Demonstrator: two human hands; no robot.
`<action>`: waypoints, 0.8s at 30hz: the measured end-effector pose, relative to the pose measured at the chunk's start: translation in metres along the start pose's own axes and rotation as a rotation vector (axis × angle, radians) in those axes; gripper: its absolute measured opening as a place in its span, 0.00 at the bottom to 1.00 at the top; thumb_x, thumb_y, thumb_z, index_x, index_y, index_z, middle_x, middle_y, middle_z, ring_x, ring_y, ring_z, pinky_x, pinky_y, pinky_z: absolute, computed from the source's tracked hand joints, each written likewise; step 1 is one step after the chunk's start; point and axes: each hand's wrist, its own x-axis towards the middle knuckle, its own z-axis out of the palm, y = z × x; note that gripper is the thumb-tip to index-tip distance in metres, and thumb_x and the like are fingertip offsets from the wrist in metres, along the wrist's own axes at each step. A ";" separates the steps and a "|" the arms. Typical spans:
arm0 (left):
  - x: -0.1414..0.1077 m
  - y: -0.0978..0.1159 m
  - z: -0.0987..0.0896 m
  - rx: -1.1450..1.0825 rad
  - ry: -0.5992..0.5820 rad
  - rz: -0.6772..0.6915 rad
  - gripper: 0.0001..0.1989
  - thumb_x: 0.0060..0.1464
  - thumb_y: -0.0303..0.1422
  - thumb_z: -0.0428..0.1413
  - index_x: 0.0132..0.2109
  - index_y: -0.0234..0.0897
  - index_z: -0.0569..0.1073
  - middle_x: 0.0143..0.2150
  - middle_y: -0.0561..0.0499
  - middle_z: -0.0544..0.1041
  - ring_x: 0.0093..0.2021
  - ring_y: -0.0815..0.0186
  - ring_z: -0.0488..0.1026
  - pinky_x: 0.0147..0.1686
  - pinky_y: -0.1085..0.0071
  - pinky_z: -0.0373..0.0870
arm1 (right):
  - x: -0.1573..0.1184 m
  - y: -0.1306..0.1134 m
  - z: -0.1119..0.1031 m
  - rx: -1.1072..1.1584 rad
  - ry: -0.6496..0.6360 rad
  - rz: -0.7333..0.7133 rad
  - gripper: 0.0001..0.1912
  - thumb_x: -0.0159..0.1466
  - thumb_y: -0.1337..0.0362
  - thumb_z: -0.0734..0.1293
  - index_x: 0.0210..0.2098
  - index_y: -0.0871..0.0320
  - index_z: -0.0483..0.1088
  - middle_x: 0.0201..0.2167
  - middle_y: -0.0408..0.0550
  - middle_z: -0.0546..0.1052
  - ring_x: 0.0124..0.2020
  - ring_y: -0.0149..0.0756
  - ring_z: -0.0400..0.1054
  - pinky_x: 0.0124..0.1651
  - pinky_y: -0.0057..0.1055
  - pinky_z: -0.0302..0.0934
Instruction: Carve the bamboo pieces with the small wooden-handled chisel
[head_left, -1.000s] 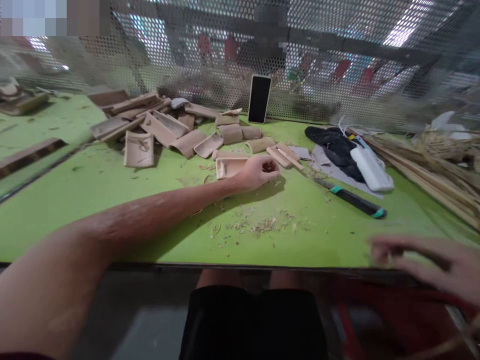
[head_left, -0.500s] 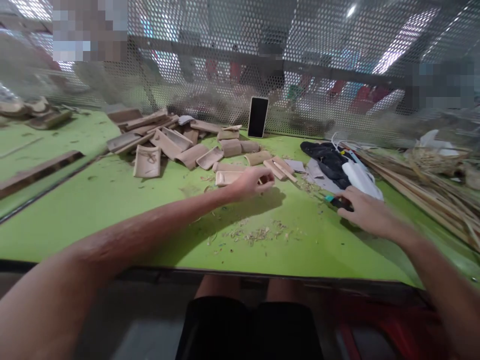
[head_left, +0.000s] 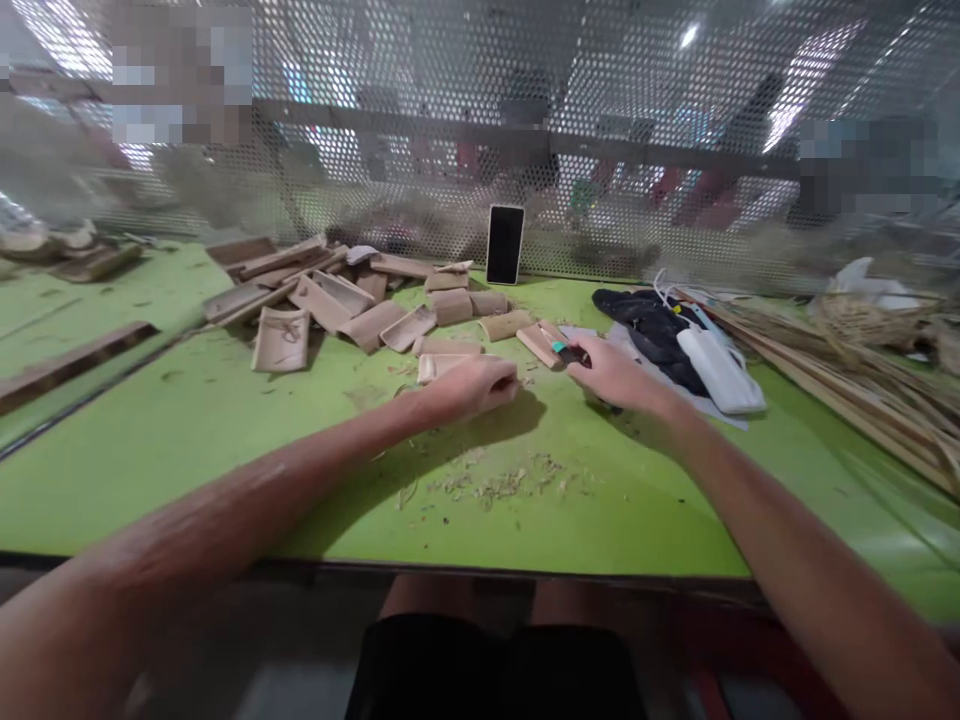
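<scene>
My right hand is closed around a small knife with a black and teal handle. The knife's thin tip points up and left, over a flat piece of split bamboo. My left hand hovers low over the table with its fingers curled in. Whatever they may hold is hidden. Just behind that hand lies a pale curved bamboo piece, partly covered by it. Another bamboo piece rests beyond that one.
Bamboo shavings are scattered on the green table. A pile of bamboo pieces spreads at the back left. A phone stands against the perforated metal screen. A black glove, a white pouch-like item and long bamboo strips lie right.
My right hand has moved left with the knife, from beside the white item to the bamboo piece. My left hand has shifted slightly left, its fingers curled tighter. The view has tilted slightly.
</scene>
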 end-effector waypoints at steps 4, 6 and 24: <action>-0.007 0.000 -0.003 0.039 -0.001 0.080 0.07 0.60 0.25 0.52 0.35 0.36 0.72 0.34 0.49 0.76 0.34 0.66 0.70 0.34 0.70 0.65 | -0.008 -0.002 0.016 -0.074 0.027 -0.011 0.20 0.63 0.62 0.63 0.53 0.64 0.73 0.50 0.63 0.77 0.47 0.55 0.72 0.44 0.43 0.63; -0.008 0.000 -0.004 0.054 0.009 0.107 0.07 0.61 0.25 0.51 0.35 0.36 0.73 0.35 0.48 0.76 0.35 0.65 0.70 0.36 0.69 0.66 | -0.011 -0.002 0.020 -0.098 0.044 -0.029 0.22 0.63 0.62 0.63 0.54 0.63 0.73 0.52 0.63 0.76 0.49 0.56 0.70 0.46 0.44 0.63; -0.013 -0.030 -0.023 0.357 -0.086 -0.090 0.21 0.62 0.49 0.56 0.51 0.37 0.73 0.50 0.40 0.73 0.48 0.53 0.70 0.44 0.61 0.67 | -0.010 0.015 0.027 -0.078 0.125 -0.103 0.21 0.69 0.55 0.61 0.55 0.59 0.73 0.53 0.61 0.72 0.46 0.53 0.71 0.44 0.46 0.66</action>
